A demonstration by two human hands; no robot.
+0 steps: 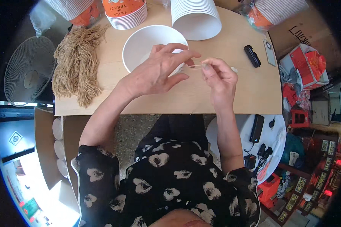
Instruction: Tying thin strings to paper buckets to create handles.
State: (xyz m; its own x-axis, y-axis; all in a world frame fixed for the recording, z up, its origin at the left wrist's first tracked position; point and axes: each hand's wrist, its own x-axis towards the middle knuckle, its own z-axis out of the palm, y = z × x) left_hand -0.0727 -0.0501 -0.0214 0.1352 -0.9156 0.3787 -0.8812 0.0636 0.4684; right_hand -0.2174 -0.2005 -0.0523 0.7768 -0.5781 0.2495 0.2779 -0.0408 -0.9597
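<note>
My right hand (220, 77) is closed in a pinch on a thin pale strand (195, 67), which stretches toward my left hand. My left hand (159, 70) has its thumb and fingers apart, index finger stretched toward the right hand; whether the strand touches it, I cannot tell. Below and beyond the left hand lies a white paper bucket (134, 41), its wide mouth showing and partly hidden by that hand. A thick bundle of tan twine (77, 62) lies to the left on the wooden table (147, 104).
At the back stand nested orange-and-white paper buckets (125, 15) and a tipped stack of white buckets (196, 24). A black clip-like object (252, 56) and a phone-like slab (269, 52) lie at the right. A fan (29, 77) stands left; a cardboard box (49, 147) is below it.
</note>
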